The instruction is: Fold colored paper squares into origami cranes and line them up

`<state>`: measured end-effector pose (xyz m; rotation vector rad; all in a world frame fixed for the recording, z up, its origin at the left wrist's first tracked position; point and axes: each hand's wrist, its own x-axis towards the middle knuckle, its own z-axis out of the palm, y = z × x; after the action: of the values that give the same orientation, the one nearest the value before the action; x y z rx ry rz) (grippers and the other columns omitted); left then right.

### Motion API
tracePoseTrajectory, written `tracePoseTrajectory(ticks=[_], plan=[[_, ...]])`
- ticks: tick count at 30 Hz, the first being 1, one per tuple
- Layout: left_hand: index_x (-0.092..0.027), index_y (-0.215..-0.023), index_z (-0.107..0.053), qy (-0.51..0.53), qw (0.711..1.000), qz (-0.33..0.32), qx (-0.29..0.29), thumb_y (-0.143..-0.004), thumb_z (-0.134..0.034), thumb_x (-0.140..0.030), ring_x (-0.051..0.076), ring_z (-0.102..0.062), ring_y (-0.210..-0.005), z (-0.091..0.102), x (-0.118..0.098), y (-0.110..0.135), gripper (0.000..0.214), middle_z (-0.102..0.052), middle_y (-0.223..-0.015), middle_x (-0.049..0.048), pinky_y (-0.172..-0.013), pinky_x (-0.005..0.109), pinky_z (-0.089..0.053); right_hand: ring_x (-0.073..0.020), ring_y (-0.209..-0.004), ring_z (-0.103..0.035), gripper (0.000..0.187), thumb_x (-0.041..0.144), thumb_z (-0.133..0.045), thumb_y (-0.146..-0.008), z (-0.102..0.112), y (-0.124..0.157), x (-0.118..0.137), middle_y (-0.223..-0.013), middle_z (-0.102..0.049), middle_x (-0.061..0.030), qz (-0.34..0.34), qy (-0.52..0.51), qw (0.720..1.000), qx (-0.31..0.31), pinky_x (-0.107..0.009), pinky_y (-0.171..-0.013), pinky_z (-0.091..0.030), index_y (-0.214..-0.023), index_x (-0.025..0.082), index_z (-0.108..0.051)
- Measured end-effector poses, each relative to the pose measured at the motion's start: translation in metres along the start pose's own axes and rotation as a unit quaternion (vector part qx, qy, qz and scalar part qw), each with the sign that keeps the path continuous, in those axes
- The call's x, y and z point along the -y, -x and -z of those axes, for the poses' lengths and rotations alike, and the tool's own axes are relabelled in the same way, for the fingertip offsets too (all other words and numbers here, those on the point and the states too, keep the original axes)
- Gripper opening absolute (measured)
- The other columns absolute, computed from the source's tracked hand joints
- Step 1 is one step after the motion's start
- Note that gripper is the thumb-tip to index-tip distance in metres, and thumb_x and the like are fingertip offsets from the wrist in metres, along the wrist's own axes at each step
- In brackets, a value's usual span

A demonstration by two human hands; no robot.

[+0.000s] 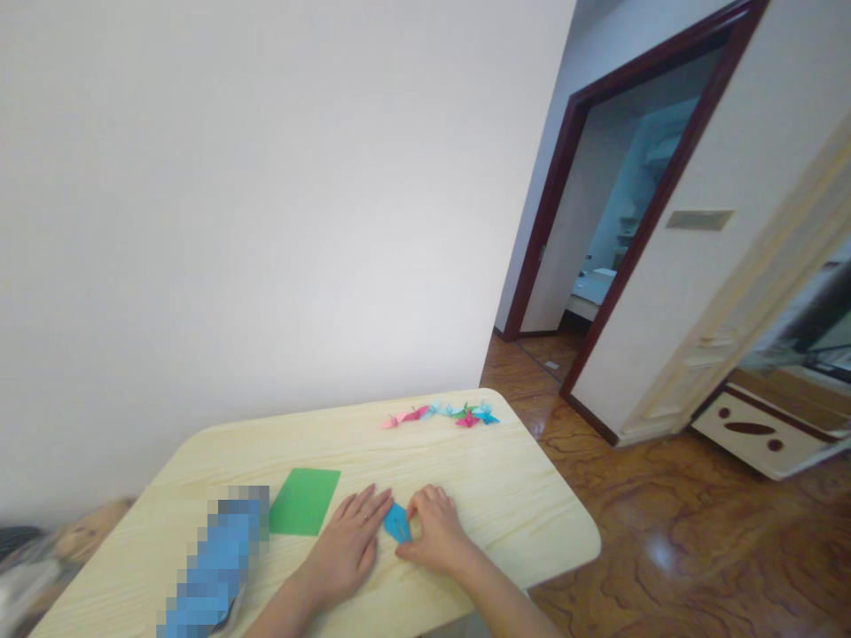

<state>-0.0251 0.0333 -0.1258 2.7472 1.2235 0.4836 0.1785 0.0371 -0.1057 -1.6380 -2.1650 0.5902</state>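
A small folded piece of blue paper (397,523) lies on the pale wooden table between my hands. My left hand (350,542) rests flat on the table, fingers stretched out, its fingertips at the paper's left edge. My right hand (435,532) is curled at the paper's right side, thumb and fingers pinching that edge. To the left of my left hand is a flat green sheet of paper (306,501). Several small folded paper cranes (467,418) in pink, red, green and blue stand in a row near the far edge.
A blurred-out blue object (216,567) lies at the table's left side. The light wood table (532,505) has rounded corners and meets a white wall (266,221) at the back. Beyond it are a wooden floor (638,549), a doorway with a dark red frame (572,151) and a low cabinet (751,430).
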Motion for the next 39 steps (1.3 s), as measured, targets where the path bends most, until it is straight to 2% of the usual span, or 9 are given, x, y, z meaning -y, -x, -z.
tracePoseTrajectory(ticks=[3,6,9,13,18,22,28,32,39], plan=[[-0.028,-0.134,-0.033,-0.015,0.999,0.034,-0.037,-0.083,-0.045,-0.021,0.025,-0.042,-0.121,-0.009,0.0,0.005,0.053,-0.048,-0.134,0.0038,-0.1,0.044,-0.034,-0.0211,-0.097,-0.045,0.04,0.029,-0.076,-0.053,0.01,0.005,-0.004,-0.097,-0.052,-0.0018,0.019,-0.009,1.0,0.015,-0.03,-0.082,-0.031,-0.087,0.022,-0.056],[-0.026,-0.128,-0.043,-0.03,0.994,0.079,-0.067,-0.085,-0.045,-0.029,0.024,-0.05,-0.112,-0.018,-0.007,0.01,0.044,-0.056,-0.124,0.007,-0.096,0.042,-0.038,-0.019,-0.098,-0.044,0.035,0.026,-0.074,-0.062,0.015,0.009,-0.001,-0.099,-0.053,-0.0005,0.078,-0.015,0.997,0.0,-0.028,-0.083,-0.03,-0.093,0.024,-0.057],[-0.022,-0.122,-0.051,-0.042,0.987,0.133,-0.085,-0.083,-0.048,-0.027,0.024,-0.053,-0.105,-0.024,-0.017,0.012,0.039,-0.06,-0.116,0.009,-0.091,0.041,-0.042,-0.0181,-0.097,-0.045,0.029,0.028,-0.07,-0.069,0.011,0.01,0.005,-0.098,-0.056,0.0009,0.139,-0.006,0.99,-0.001,-0.029,-0.085,-0.028,-0.096,0.028,-0.06],[-0.021,-0.116,-0.056,-0.035,0.98,0.167,-0.106,-0.08,-0.053,-0.027,0.025,-0.055,-0.101,-0.022,-0.026,0.012,0.036,-0.062,-0.11,0.0087,-0.088,0.041,-0.044,-0.0176,-0.095,-0.047,0.02,0.027,-0.066,-0.075,-0.001,0.003,0.006,-0.093,-0.061,0.0011,0.138,0.018,0.99,0.0,-0.029,-0.084,-0.028,-0.095,0.028,-0.062],[-0.025,-0.109,-0.06,0.005,0.982,0.141,-0.129,-0.078,-0.053,-0.016,0.025,-0.058,-0.099,-0.018,-0.022,0.001,0.033,-0.065,-0.106,0.0062,-0.086,0.042,-0.045,-0.0171,-0.092,-0.049,0.015,0.029,-0.065,-0.077,-0.006,-0.005,0.002,-0.089,-0.063,0.0008,0.133,0.038,0.99,0.001,-0.028,-0.081,-0.029,-0.092,0.027,-0.064],[-0.025,-0.097,-0.065,0.042,0.984,0.112,-0.131,-0.082,-0.049,-0.018,0.02,-0.064,-0.084,-0.021,-0.016,-0.008,0.023,-0.071,-0.09,0.0034,-0.076,0.034,-0.05,-0.0168,-0.092,-0.049,0.017,0.032,-0.065,-0.077,-0.001,-0.009,0.0,-0.088,-0.062,0.0006,0.149,0.048,0.988,0.008,-0.028,-0.082,-0.028,-0.094,0.028,-0.064],[-0.023,-0.082,-0.068,0.059,0.98,0.12,-0.146,-0.084,-0.046,-0.02,0.019,-0.064,-0.078,-0.024,-0.014,-0.012,0.022,-0.07,-0.081,0.0032,-0.072,0.031,-0.051,-0.0167,-0.092,-0.049,0.013,0.034,-0.061,-0.08,0.006,-0.014,-0.006,-0.087,-0.063,-0.0001,0.165,0.072,0.983,0.017,-0.03,-0.083,-0.027,-0.091,0.028,-0.065],[-0.022,-0.08,-0.066,0.066,0.978,0.132,-0.15,-0.082,-0.047,-0.018,0.019,-0.063,-0.079,-0.022,-0.017,-0.013,0.019,-0.069,-0.082,0.0034,-0.073,0.032,-0.05,-0.0165,-0.091,-0.048,0.017,0.036,-0.061,-0.08,0.008,-0.015,-0.006,-0.087,-0.062,0.0006,0.186,0.073,0.98,0.015,-0.031,-0.084,-0.025,-0.095,0.03,-0.064],[-0.021,-0.081,-0.065,0.065,0.977,0.148,-0.141,-0.081,-0.048,-0.014,0.019,-0.061,-0.081,-0.021,-0.018,-0.012,0.018,-0.068,-0.084,0.0039,-0.076,0.032,-0.048,-0.0158,-0.089,-0.047,0.012,0.035,-0.056,-0.084,0.005,-0.014,-0.005,-0.083,-0.06,0.0011,0.193,0.065,0.979,0.005,-0.033,-0.087,-0.023,-0.087,0.028,-0.065]])
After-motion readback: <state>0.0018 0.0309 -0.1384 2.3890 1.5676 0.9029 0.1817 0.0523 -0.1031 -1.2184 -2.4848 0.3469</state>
